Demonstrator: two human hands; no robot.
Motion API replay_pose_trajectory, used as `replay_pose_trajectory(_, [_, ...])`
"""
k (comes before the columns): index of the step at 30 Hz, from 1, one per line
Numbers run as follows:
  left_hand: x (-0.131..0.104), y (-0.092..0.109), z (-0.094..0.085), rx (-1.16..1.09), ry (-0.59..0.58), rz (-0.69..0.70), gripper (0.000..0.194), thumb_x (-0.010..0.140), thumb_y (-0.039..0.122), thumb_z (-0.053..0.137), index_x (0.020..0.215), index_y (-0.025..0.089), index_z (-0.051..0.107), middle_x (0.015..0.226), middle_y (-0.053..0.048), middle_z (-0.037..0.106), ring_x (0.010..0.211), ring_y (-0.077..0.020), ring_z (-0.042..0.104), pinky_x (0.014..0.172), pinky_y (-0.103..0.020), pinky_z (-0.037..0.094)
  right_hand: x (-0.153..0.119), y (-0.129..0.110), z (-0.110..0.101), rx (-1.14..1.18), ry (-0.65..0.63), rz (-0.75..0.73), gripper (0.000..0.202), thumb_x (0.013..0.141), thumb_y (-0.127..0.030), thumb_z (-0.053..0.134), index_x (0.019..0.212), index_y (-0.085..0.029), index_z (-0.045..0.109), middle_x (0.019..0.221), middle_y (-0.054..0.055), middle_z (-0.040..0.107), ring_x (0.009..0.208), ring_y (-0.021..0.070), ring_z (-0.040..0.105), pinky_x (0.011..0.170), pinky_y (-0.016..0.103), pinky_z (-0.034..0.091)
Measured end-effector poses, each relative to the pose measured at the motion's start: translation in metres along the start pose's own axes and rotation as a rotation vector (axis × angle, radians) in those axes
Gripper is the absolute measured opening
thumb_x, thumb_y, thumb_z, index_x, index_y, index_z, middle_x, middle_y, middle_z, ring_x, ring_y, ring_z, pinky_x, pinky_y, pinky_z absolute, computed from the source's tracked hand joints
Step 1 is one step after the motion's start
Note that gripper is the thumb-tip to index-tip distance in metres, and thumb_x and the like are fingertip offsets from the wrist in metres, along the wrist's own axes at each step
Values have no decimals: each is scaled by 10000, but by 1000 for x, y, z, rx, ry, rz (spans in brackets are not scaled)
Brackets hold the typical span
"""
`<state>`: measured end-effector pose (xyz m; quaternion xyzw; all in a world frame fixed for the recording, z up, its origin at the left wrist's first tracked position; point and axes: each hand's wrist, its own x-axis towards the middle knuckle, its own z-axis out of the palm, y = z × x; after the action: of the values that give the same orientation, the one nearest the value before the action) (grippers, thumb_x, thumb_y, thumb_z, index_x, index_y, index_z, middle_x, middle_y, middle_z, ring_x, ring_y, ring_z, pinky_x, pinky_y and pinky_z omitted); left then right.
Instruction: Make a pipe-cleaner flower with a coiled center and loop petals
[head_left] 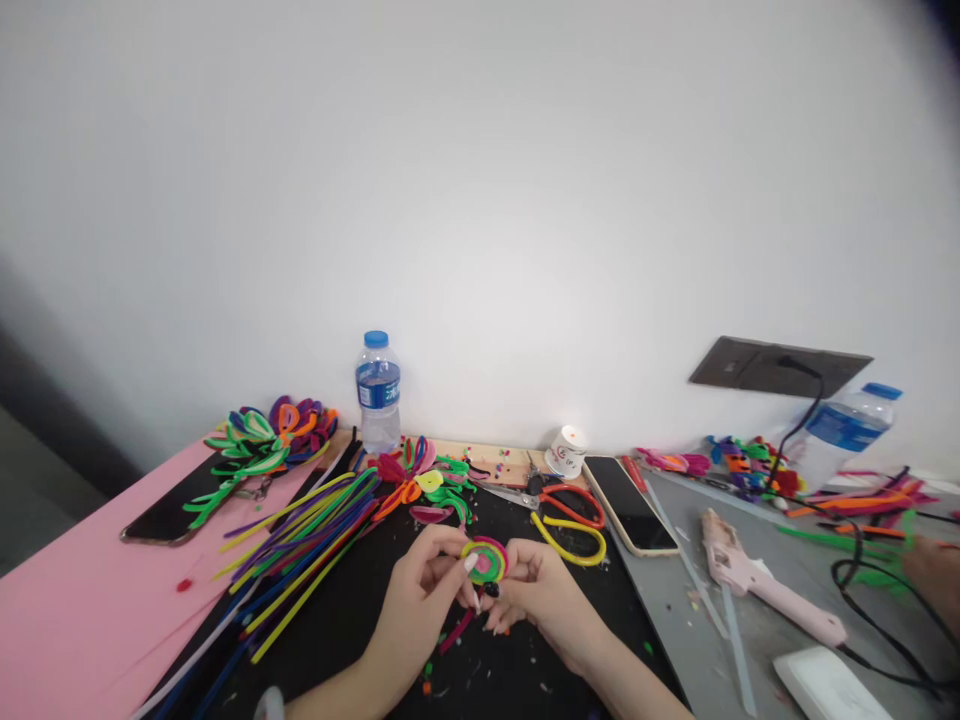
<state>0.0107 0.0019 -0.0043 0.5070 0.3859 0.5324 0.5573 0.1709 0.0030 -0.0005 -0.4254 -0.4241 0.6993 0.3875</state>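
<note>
Between my two hands is a round coil of pipe cleaners (486,560), ringed in green, yellow and magenta around a pink middle. My left hand (427,590) pinches its left side, the thumb lying on its face. On the right, the fingers of my right hand (544,590) close on its edge, beside a small black piece (491,589). A magenta pipe cleaner (457,632) hangs below the coil. Just behind my hands lie scissors (574,528) with red and yellow handles and a pipe-cleaner flower (420,482).
Many loose pipe cleaners (307,550) spread at left, near a green pipe-cleaner bunch (262,450). Against the wall stand a water bottle (378,395) and a paper cup (566,453). To the right are a phone (631,505), a corded glue gun (772,585) and another person's hand (934,570).
</note>
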Motion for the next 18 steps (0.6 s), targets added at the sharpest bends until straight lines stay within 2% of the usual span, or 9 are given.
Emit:
replay_pose_trajectory(10, [1, -2, 0, 1, -24, -2, 98, 797, 250, 575, 778, 181, 508, 528, 49, 564, 463, -117, 576, 483, -223, 472, -1, -1, 0, -4, 5, -2, 192, 633, -126, 678, 698, -132, 497, 639, 75, 711, 487, 140, 657, 461, 191, 493])
replay_pose_trajectory(18, [2, -1, 1, -36, -30, -5, 139, 787, 249, 585, 733, 183, 476, 619, 55, 514, 461, -97, 554, 466, -218, 452, 0, -1, -2, 4, 0, -6, 197, 633, -133, 687, 690, -130, 498, 645, 85, 714, 487, 146, 659, 456, 195, 496])
